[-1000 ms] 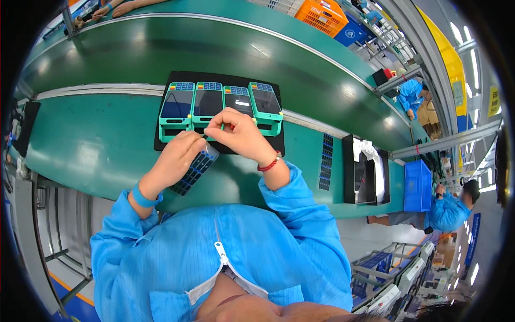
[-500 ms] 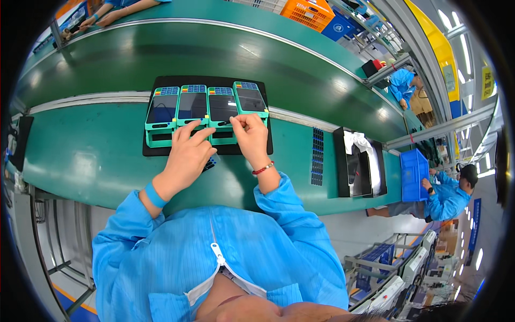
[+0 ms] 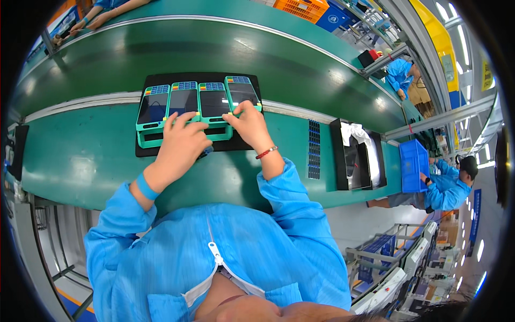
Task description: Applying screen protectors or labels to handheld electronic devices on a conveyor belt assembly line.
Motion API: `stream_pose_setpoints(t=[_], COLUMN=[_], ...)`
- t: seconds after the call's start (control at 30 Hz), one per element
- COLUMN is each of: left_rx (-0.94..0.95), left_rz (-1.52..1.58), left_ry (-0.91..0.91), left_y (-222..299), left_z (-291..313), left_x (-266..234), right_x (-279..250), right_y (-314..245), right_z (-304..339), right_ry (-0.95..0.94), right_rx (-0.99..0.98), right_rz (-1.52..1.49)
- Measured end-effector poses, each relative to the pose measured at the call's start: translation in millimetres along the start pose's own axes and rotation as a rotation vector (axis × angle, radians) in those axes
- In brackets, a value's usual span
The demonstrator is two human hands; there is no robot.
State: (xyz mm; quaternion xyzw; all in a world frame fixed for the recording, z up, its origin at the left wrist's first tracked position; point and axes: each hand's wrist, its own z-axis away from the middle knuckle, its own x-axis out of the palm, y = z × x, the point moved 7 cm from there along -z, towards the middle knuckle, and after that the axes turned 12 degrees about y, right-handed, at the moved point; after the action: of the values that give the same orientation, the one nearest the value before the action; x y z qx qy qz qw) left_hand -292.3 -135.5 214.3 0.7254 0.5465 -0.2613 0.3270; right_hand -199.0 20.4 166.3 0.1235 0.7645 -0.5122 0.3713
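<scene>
Several green handheld payment terminals, with dark screens and coloured keypads at their far ends, lie side by side on a black mat. My left hand has its fingers apart over the near end of the second terminal from the left. My right hand pinches at the near right corner of the third terminal, beside the rightmost terminal. Whatever sits between those fingertips is too small to make out. Partly under my left hand shows a small dark blue piece.
A strip sheet of small dark parts lies to the right. Beyond it stand a black box with white wrapping and a blue bin, where a person works. An orange crate and other people are across the green belt.
My right hand's fingertips have shifted from the third terminal's near end, where they held a small black strip, to its right corner. My left hand stays by the second terminal. The view has shifted slightly.
</scene>
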Motion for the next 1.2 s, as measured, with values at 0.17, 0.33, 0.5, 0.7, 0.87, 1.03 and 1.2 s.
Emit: stream_pose_setpoints(t=[0.17, 0.33, 0.5, 0.7, 0.87, 1.03, 1.2], left_rx=[-0.57, -0.735, -0.539, -0.81, -0.97, -0.748, -0.864], left_rz=[0.559, 0.85, 0.79, 0.867, 1.135, 0.734, 0.644], left_ry=[0.373, 0.393, 0.243, 0.25, 0.118, 0.164, 0.193], left_y=[-39, -42, -15, -30, -21, -15, -28], left_z=[3, 15, 6, 28, 30, 17, 19], left_x=[-31, -10, -21, 1, 13, 2, 10], right_x=[-6, 4, 2, 8, -2, -41, -72], right_y=[-27, -65, -48, -49, -38, -48, -74], right_z=[21, 65, 63, 74, 68, 50, 57], right_ry=[-0.016, -0.351, -0.413, -0.482, -0.446, -0.22, 0.195], right_rx=[-0.102, -0.103, -0.052, -0.073, -0.039, -0.15, -0.592], right_rz=[-0.345, -0.691, -0.695, -0.799, -0.687, -0.544, -0.398])
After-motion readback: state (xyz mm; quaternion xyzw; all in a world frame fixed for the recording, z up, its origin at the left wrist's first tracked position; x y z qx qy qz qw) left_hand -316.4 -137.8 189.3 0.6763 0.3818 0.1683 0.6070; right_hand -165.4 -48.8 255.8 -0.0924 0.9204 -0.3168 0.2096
